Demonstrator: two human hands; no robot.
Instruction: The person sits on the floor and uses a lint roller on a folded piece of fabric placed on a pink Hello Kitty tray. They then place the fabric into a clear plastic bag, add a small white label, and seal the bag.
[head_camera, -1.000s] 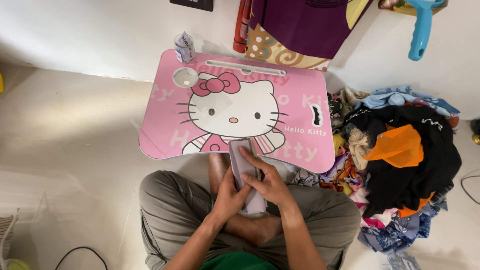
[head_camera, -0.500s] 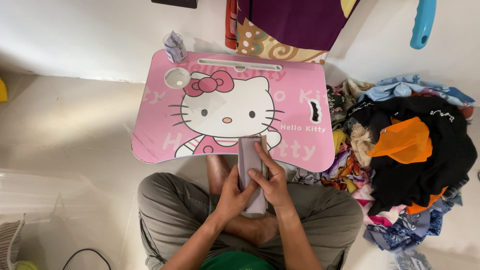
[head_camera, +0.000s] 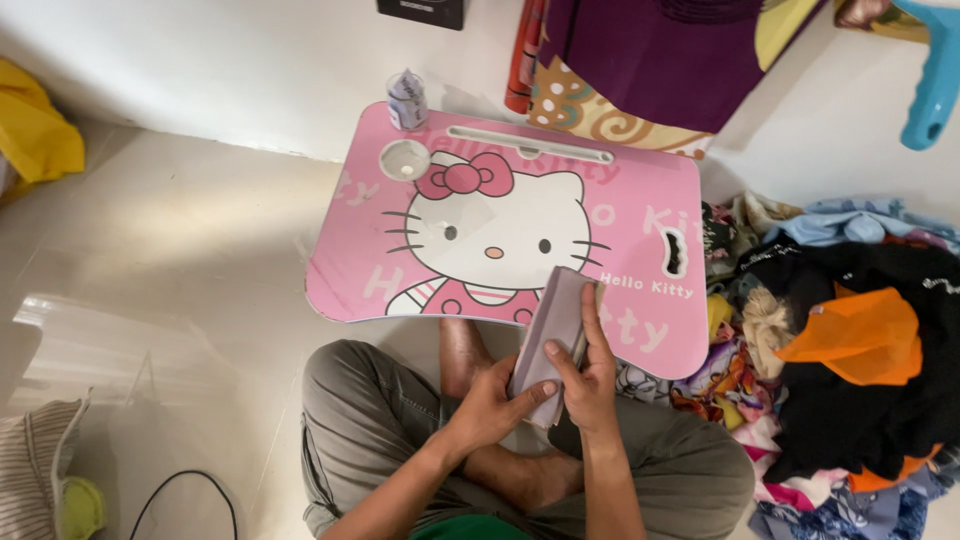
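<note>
I sit cross-legged on the floor behind a pink lap table (head_camera: 640, 230) printed with a white cartoon cat. Both hands hold a folded pale mauve cloth (head_camera: 550, 335) that stands lengthwise over the table's near edge. My left hand (head_camera: 490, 405) grips its lower left side. My right hand (head_camera: 590, 375) clasps the right side, with the index finger stretched up along the fold. The cloth's upper end rests on the table top.
A heap of mixed clothes (head_camera: 850, 380), black and orange on top, lies to the right. A small wrapped cup (head_camera: 406, 98) stands at the table's far left corner. Hanging fabrics (head_camera: 650, 60) line the wall; a yellow cloth (head_camera: 35, 130) lies far left, a black cable (head_camera: 190, 490) near left.
The cloth has been lifted slightly and stood more upright between my hands, its top now over the table edge. My right index finger has stretched along it. The camera has shifted.
</note>
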